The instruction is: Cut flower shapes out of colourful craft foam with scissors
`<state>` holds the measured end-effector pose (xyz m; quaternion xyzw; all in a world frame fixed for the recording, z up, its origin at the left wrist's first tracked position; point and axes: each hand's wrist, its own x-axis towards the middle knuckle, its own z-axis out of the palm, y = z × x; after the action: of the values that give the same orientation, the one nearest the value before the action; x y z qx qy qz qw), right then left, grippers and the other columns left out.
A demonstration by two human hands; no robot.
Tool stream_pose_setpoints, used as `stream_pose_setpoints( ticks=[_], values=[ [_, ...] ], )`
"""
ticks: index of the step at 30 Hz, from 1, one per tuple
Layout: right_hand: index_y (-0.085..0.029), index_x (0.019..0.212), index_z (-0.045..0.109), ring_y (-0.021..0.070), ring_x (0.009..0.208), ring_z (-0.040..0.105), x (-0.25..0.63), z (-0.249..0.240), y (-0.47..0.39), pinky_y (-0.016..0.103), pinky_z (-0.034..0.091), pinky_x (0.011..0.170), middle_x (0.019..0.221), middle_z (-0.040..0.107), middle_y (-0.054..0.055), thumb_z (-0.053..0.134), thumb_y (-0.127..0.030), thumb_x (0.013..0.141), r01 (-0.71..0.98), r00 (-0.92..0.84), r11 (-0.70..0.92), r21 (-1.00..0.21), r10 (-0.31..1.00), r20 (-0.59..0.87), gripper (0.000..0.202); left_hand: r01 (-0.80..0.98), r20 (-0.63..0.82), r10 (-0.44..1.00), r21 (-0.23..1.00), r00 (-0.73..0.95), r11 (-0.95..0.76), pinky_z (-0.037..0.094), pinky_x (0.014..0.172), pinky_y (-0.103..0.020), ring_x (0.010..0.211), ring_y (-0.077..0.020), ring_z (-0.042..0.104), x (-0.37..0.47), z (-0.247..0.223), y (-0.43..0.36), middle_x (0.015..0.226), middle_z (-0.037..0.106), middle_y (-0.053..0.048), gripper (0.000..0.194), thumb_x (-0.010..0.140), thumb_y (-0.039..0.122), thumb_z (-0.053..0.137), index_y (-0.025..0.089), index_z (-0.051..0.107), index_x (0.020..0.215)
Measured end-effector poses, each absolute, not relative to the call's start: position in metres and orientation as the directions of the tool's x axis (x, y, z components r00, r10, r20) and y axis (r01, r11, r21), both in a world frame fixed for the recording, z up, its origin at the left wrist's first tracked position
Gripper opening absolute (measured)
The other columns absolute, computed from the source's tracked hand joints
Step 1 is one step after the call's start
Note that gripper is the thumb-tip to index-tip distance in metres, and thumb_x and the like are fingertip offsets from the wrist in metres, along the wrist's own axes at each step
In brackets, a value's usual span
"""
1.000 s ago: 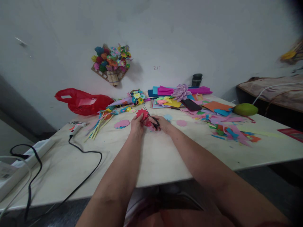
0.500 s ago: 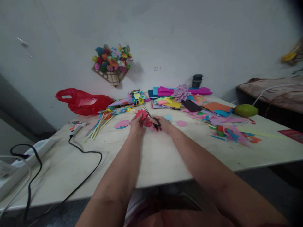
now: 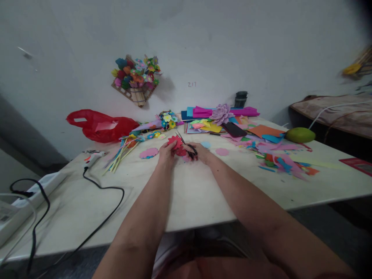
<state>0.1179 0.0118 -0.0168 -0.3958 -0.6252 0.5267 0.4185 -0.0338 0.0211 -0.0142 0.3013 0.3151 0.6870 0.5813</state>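
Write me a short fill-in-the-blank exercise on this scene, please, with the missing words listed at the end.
1. The right hand holds a pair of black-handled ____.
2. The left hand holds a flower-shaped piece coloured ____.
3. From the person's own view, the plastic bag lies to the ____ of both hands.
4. The arrangement of colourful flowers above the table hangs on the ____.

Missing words: scissors; red; left; wall.

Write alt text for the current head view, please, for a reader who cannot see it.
A person's left hand holds a red flower cutout while the right hand holds black-handled scissors over a pale table. Coloured scraps lie to the right; a red plastic bag and a corded white tool lie to the left.
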Motion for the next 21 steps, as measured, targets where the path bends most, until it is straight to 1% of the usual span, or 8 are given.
stream_pose_setpoints(
  ticks=[4,11,16,21],
  values=[
    [-0.016,0.079,0.057,0.0064,0.037,0.05,0.1163,-0.0161,0.0102,0.017,0.028,0.031,0.056,0.059,-0.003,0.058,-0.039,0.089,0.05,-0.329,0.125,-0.991,0.939,0.102,0.025,-0.636,0.023,0.988,0.763,-0.15,-0.114,0.053,0.054,-0.02,0.055,-0.0127,0.065,-0.0308,-0.0131,0.0205,0.067,0.07,-0.006,0.012,0.069,0.003,0.074,0.011,0.066,0.072],
    [-0.016,0.08,0.057,0.0064,0.039,0.051,0.1152,-0.0132,0.0064,0.016,0.029,0.031,0.056,0.058,-0.003,0.057,-0.039,0.09,0.041,-0.343,0.141,-0.989,0.932,0.119,0.025,-0.649,0.008,0.985,0.752,-0.171,-0.119,0.054,0.053,-0.02,0.054,-0.0129,0.066,-0.0253,-0.0119,0.0191,0.065,0.07,-0.006,0.009,0.073,0.001,0.067,0.009,0.067,0.07],
    [-0.017,0.078,0.055,0.0067,0.039,0.05,0.1144,-0.0136,0.0062,0.017,0.029,0.031,0.055,0.057,-0.004,0.055,-0.039,0.091,0.045,-0.327,0.14,-0.989,0.938,0.118,0.026,-0.666,-0.008,0.984,0.738,-0.178,-0.114,0.053,0.052,-0.02,0.051,-0.0125,0.064,-0.0233,-0.01,0.0176,0.063,0.069,-0.005,0.011,0.071,0.0,0.07,0.01,0.066,0.069],
    [-0.017,0.082,0.057,0.0073,0.04,0.051,0.1143,-0.0131,0.0056,0.017,0.028,0.032,0.056,0.058,-0.003,0.054,-0.038,0.092,0.042,-0.337,0.135,-0.99,0.935,0.114,0.024,-0.668,-0.024,0.979,0.735,-0.202,-0.12,0.053,0.052,-0.021,0.052,-0.0132,0.065,-0.0246,-0.0121,0.0206,0.064,0.07,-0.006,0.01,0.072,0.001,0.07,0.01,0.066,0.069]
  ],
)
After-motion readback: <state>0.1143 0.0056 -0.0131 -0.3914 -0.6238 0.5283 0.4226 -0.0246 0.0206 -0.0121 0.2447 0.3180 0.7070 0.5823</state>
